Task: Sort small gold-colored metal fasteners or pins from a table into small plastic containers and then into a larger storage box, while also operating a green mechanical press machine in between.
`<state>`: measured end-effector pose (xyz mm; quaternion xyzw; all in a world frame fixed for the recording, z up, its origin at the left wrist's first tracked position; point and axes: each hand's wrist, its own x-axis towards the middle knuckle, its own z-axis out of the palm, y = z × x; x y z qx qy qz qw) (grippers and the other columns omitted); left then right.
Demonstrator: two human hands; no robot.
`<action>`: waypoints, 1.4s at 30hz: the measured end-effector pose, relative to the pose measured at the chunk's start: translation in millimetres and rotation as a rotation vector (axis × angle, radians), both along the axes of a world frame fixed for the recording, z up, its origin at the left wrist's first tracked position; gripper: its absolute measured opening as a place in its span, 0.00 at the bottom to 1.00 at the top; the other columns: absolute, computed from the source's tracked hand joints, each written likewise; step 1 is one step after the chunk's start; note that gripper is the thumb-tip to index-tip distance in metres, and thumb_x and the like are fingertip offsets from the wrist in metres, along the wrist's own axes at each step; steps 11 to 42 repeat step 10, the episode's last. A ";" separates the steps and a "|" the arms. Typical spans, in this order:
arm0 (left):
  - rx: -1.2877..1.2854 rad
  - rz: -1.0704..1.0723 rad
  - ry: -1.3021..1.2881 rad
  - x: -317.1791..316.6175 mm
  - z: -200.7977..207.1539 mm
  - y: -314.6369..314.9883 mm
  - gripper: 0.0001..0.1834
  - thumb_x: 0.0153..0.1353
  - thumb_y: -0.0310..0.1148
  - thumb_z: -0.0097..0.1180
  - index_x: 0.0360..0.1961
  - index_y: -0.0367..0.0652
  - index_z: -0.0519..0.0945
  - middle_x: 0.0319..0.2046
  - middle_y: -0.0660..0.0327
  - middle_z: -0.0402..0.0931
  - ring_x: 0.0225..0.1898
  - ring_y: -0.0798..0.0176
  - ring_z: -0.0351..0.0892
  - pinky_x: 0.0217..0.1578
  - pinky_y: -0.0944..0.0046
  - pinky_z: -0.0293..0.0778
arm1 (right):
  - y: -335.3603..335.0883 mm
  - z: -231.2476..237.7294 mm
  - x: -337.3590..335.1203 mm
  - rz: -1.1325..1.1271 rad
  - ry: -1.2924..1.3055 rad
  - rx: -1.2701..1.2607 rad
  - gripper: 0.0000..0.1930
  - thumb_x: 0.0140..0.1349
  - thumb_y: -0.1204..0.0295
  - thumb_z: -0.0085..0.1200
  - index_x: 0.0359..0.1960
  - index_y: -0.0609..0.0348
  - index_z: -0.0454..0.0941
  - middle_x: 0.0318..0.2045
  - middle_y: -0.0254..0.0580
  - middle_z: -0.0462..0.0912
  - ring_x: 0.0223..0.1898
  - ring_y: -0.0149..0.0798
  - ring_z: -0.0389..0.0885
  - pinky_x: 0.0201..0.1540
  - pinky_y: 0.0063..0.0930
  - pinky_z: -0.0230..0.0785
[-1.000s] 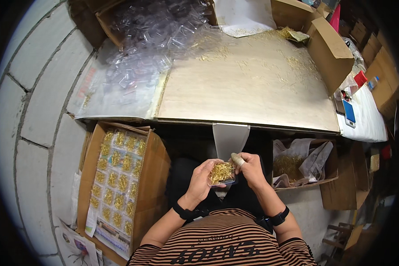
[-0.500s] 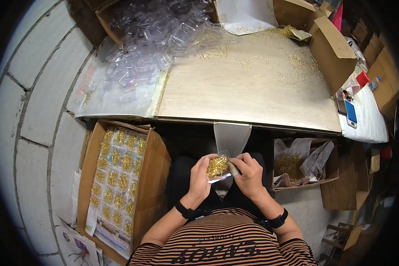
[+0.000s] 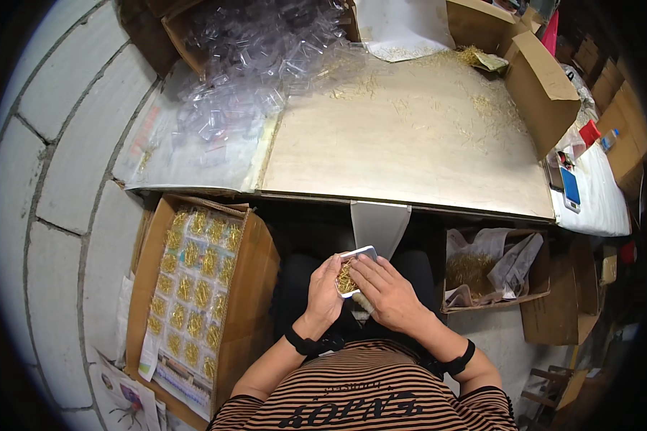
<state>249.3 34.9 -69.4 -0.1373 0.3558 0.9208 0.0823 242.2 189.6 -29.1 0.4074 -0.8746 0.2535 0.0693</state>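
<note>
Two hands are engaged on one small clear plastic case (image 3: 354, 267) filled with gold pins, held over the lap just below the table edge (image 3: 410, 208)

Left to right, the scene is laid out as follows:

- An open cardboard box (image 3: 255, 287) stands at the left, packed with rows of filled pin cases (image 3: 190, 287)
- A heap of empty clear cases (image 3: 251, 50) is piled on the far left of the table
- The left hand (image 3: 323, 294) is curled around the case's left side, grasping it
- The right hand (image 3: 388, 291) is closed over the case's right edge, fingers pressed on the lid
- Loose gold pins (image 3: 489, 108) are scattered over the tabletop
- A lined carton of bulk pins (image 3: 474, 269) sits at the right

Hazards, as judged from this position:

- Pins may be spilled onto the lap if the lid is pressed unevenly, since the case is held unsupported
- A pin caught at the rim could prevent the lid from seating
- Fingertips may be pricked by protruding points
</note>
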 end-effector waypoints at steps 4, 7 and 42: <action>-0.087 -0.027 0.026 4.2 0.0 4.8 0.14 0.69 0.33 0.39 0.45 0.35 0.73 0.38 0.60 0.75 0.40 0.71 0.76 0.42 0.70 0.73 | -3.7 0.1 5.2 -0.071 -0.012 0.046 0.23 0.53 0.71 0.56 0.52 0.65 0.69 0.52 0.49 0.71 0.57 0.48 0.68 0.59 0.43 0.60; -0.115 -0.029 0.029 2.2 1.7 6.8 0.14 0.69 0.34 0.39 0.45 0.35 0.73 0.38 0.60 0.75 0.39 0.71 0.75 0.42 0.70 0.73 | -2.8 6.0 0.1 -0.060 -0.129 -0.076 0.24 0.53 0.71 0.56 0.53 0.64 0.68 0.53 0.51 0.70 0.58 0.50 0.67 0.58 0.43 0.61; -0.106 -0.016 0.044 2.3 4.0 4.5 0.14 0.69 0.34 0.39 0.45 0.35 0.73 0.39 0.60 0.75 0.40 0.70 0.75 0.42 0.70 0.73 | 2.7 15.6 -2.8 -0.114 -0.106 -0.269 0.27 0.53 0.71 0.56 0.56 0.62 0.66 0.56 0.52 0.68 0.60 0.51 0.64 0.58 0.42 0.62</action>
